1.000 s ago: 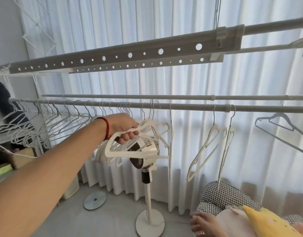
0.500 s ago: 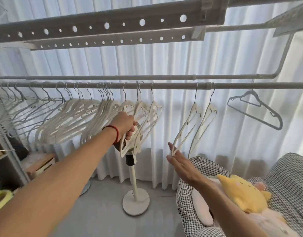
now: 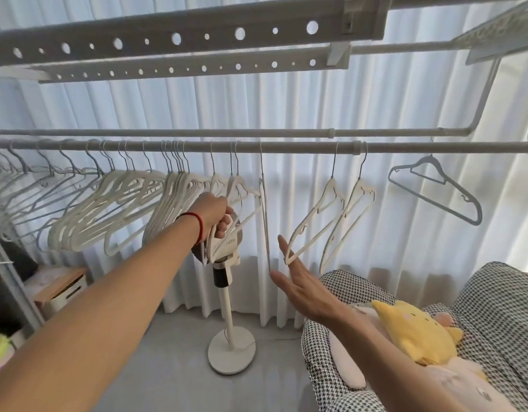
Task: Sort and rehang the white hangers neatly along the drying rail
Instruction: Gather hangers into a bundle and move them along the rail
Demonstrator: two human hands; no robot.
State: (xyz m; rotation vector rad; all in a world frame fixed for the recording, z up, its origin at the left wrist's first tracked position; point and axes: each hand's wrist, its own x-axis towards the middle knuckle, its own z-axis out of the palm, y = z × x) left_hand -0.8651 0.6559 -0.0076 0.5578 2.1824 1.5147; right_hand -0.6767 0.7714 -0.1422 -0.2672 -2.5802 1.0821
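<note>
Many white hangers (image 3: 114, 203) hang in a crowded bunch along the left half of the drying rail (image 3: 286, 146). My left hand (image 3: 216, 211), with a red band at the wrist, grips the lower bars of a few white hangers near the middle of the rail. One white hanger (image 3: 264, 221) hangs edge-on just right of that hand. Two more white hangers (image 3: 331, 221) hang side by side further right. My right hand (image 3: 298, 281) is raised with fingers straight, its fingertips touching the lower corner of the nearer of the two.
A grey hanger (image 3: 435, 191) hangs alone at the rail's right end. A white standing fan (image 3: 227, 307) stands behind the gripped hangers. A checked chair (image 3: 500, 307) with a yellow plush toy (image 3: 414, 331) sits at lower right. A perforated rack bar (image 3: 179, 40) runs overhead. Shelving stands at the left.
My right hand has risen from the chair to the corner of the two spaced hangers. My left hand has kept hold of its hangers, which now hang down under the rail.
</note>
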